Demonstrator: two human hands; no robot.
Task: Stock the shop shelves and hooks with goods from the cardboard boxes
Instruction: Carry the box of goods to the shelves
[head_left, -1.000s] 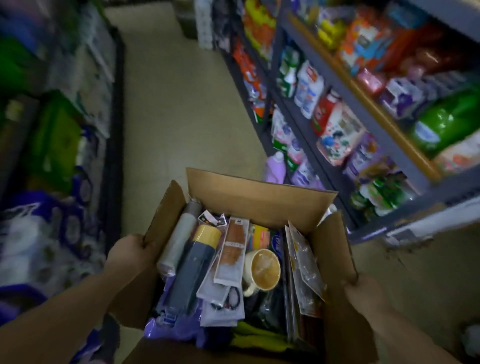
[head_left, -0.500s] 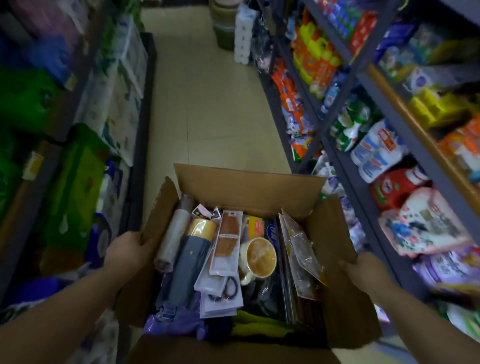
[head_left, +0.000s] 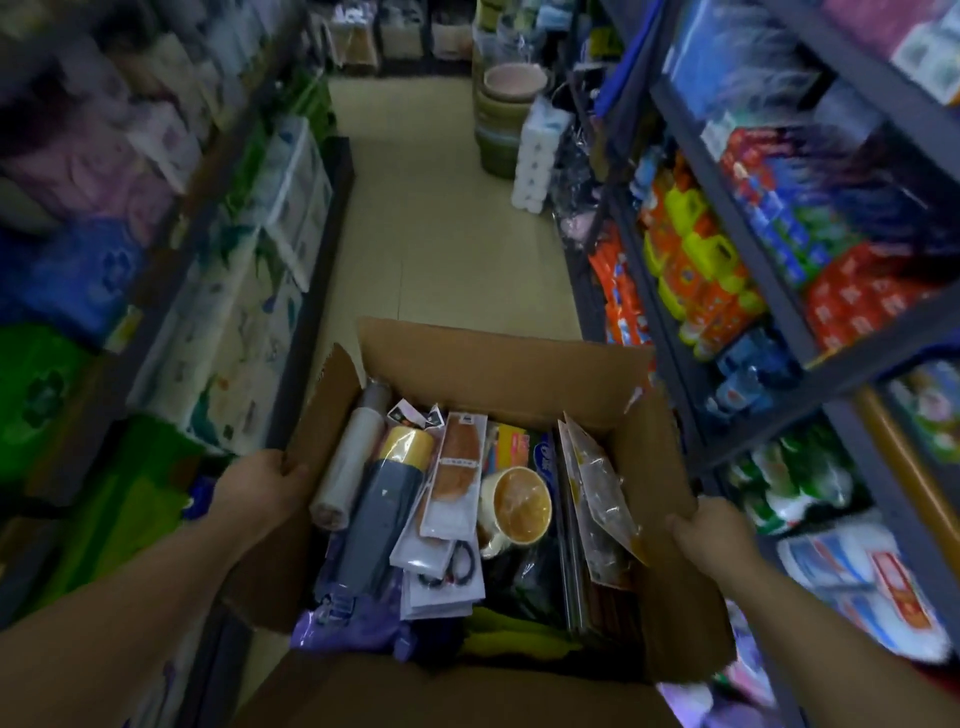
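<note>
Both hands, left hand (head_left: 260, 486) and right hand (head_left: 714, 538), grip the side flaps of the full box (head_left: 498, 364) at lower centre, carrying it down the aisle; next, probably, setting it down by the shelves (head_left: 769, 291).

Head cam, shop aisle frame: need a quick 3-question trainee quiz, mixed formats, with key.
1. True or false: the cardboard box is resting on the floor.
2. Multiple choice: where is the mug inside the box? A) against the left wall B) about the middle, right of the flat packets C) on top of the grey roll
3. Fill in: the left hand grips the box's left ____, and the right hand grips the right one.

Key
1. False: both hands carry it above the aisle floor.
2. B
3. flap
</note>
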